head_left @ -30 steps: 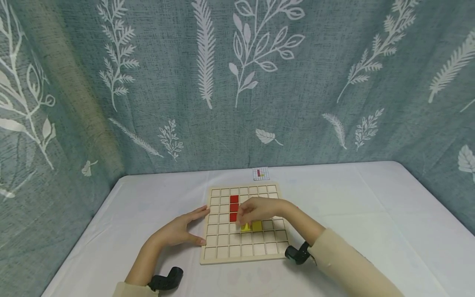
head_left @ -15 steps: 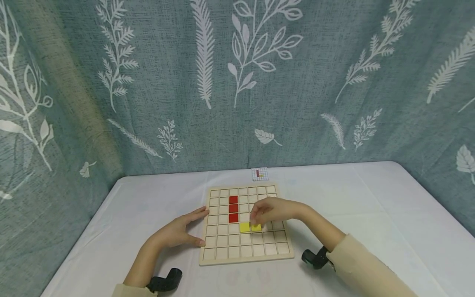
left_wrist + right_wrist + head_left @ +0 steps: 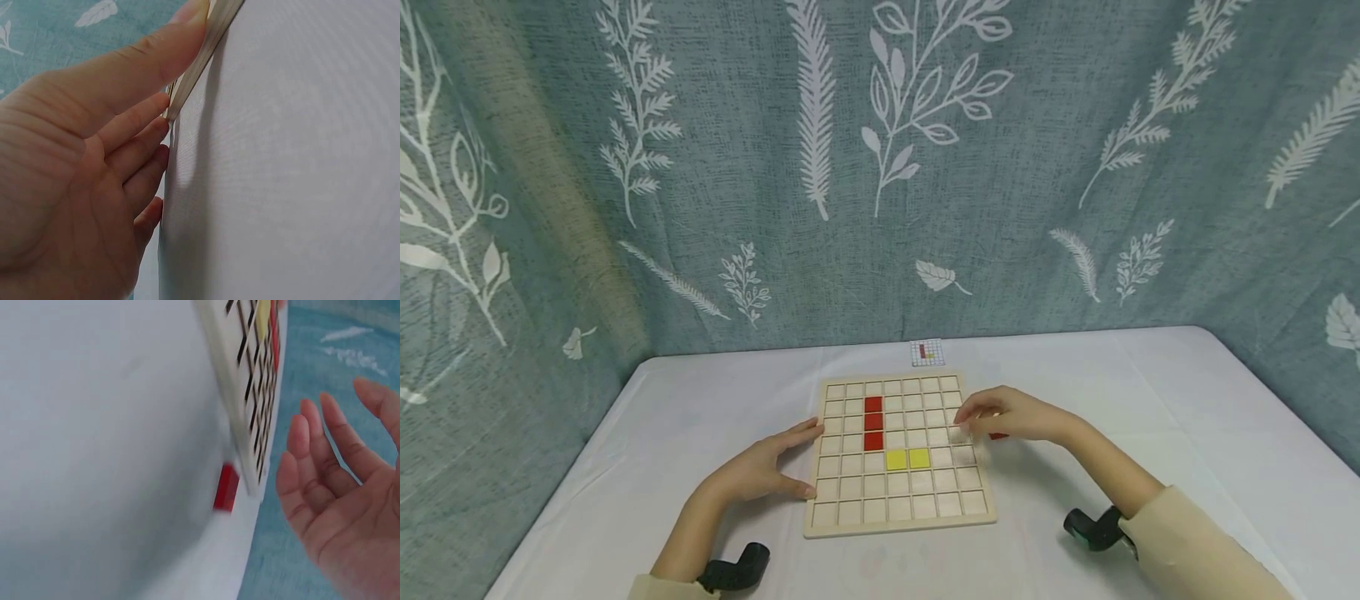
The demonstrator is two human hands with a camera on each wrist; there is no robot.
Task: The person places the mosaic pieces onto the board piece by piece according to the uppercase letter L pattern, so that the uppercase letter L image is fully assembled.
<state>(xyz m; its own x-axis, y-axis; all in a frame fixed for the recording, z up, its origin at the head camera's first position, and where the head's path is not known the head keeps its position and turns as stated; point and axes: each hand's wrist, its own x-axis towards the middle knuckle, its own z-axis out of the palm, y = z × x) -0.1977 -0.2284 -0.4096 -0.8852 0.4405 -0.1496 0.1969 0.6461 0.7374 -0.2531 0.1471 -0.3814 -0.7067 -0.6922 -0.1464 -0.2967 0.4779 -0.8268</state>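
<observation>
A wooden grid board lies on the white table. Three red tiles stand in one column of it, and two yellow tiles sit side by side, lower and to the right. My left hand rests at the board's left edge, thumb and fingertips touching its side, as the left wrist view also shows. Over the board's right edge hovers my right hand, fingers loosely bent and holding nothing. Partly hidden beneath it, a loose red tile lies beside the board; the right wrist view shows this red piece whole.
Behind the board lies a small card printed with a grid and red and yellow marks. A blue-green leaf-patterned curtain hangs at the back and sides. White cloth covers the table.
My right hand has moved off the yellow tiles, rightward to the board's right edge, uncovering both. The left hand stays at the board's left edge.
</observation>
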